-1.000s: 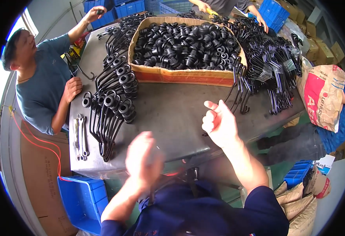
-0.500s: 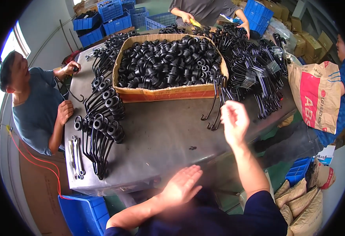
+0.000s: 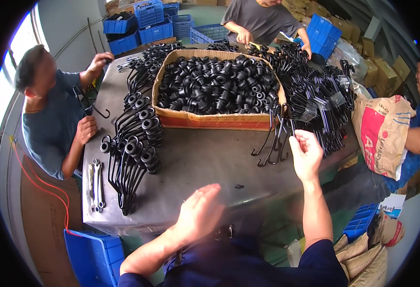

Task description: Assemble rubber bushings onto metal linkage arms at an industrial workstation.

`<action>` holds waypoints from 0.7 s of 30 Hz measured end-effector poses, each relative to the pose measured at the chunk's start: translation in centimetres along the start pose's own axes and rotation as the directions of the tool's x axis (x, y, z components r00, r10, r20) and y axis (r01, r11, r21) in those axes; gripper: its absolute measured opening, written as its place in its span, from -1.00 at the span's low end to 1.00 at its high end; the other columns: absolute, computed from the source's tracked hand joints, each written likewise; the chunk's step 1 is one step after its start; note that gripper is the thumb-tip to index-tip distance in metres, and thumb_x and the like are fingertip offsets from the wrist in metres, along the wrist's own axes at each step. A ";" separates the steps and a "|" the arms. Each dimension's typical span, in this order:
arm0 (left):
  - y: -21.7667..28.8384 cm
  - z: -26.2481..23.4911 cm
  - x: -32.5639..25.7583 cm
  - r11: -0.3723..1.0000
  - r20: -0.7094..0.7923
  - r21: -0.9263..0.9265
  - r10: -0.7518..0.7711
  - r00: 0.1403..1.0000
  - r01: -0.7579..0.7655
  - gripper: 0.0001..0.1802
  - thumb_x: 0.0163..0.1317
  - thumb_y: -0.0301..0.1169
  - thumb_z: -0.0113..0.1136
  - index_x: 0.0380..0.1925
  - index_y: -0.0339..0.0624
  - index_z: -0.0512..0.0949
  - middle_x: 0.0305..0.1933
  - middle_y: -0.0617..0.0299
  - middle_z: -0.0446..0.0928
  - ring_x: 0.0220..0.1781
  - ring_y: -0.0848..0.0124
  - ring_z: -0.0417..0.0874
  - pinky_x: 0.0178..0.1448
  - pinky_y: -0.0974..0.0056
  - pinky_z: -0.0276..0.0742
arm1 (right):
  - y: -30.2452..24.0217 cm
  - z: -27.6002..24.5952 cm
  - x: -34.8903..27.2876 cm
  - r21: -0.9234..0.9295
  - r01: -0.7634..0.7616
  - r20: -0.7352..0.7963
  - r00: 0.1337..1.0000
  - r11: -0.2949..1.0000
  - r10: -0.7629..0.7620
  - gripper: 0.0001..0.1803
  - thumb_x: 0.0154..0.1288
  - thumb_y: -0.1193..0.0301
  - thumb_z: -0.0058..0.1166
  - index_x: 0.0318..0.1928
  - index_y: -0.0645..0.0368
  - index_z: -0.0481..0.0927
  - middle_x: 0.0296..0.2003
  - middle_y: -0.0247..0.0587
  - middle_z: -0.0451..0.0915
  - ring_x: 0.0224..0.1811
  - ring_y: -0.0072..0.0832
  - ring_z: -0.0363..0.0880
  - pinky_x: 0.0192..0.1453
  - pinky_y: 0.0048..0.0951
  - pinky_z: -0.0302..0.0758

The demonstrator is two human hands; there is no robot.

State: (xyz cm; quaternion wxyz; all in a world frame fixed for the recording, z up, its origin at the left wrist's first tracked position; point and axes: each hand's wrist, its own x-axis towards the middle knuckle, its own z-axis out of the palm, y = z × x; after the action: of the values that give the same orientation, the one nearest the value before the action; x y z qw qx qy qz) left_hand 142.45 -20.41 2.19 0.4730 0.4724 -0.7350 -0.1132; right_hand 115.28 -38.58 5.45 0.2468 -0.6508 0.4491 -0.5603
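Note:
My right hand [image 3: 307, 155] is at the right of the table, its thumb and fingers pinched on a dark metal rod [image 3: 292, 125] that points up beside the box corner. Next to it, several black hooked rods [image 3: 266, 143] lean on the corner, curved ends on the tabletop. My left hand [image 3: 198, 213], blurred by motion, is over the table's near edge with fingers stretched out and nothing in it. A cardboard box [image 3: 215, 122] full of black rubber bushings [image 3: 215, 86] stands mid-table. On the left lie rows of hooked rods with bushings [image 3: 132, 148] fitted on their ends.
A large heap of black hooked rods [image 3: 315, 103] covers the table's right side. Wrenches [image 3: 96, 186] lie at the left edge. One person [image 3: 52, 115] sits at left holding a rod; another [image 3: 262, 24] works across the table. A paper sack [image 3: 380, 134] and blue crate [image 3: 97, 253] are nearby.
My view has shifted a little. My right hand has moved right and now pinches a rod. My left hand has moved slightly left and up. The person at left has raised one hand.

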 end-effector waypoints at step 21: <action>-1.8 -4.6 4.3 0.911 -0.195 -0.289 -0.357 0.914 0.295 -0.86 0.45 -0.43 0.13 -0.24 -0.25 0.40 -0.57 0.37 0.42 -0.59 0.64 0.37 -0.49 0.45 0.33 | -5.5 18.6 8.5 -0.123 0.383 0.605 0.760 0.915 -0.237 -0.66 0.12 0.43 0.25 -0.07 0.24 0.60 -0.29 -0.07 0.67 -0.38 -0.29 0.64 -0.15 -0.29 0.59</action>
State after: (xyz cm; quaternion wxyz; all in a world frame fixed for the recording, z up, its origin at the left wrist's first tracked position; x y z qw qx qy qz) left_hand 146.75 -23.56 6.07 0.5900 0.5350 -0.5612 -0.2252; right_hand 134.41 -46.71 9.61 0.1943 -0.8802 0.3019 -0.3105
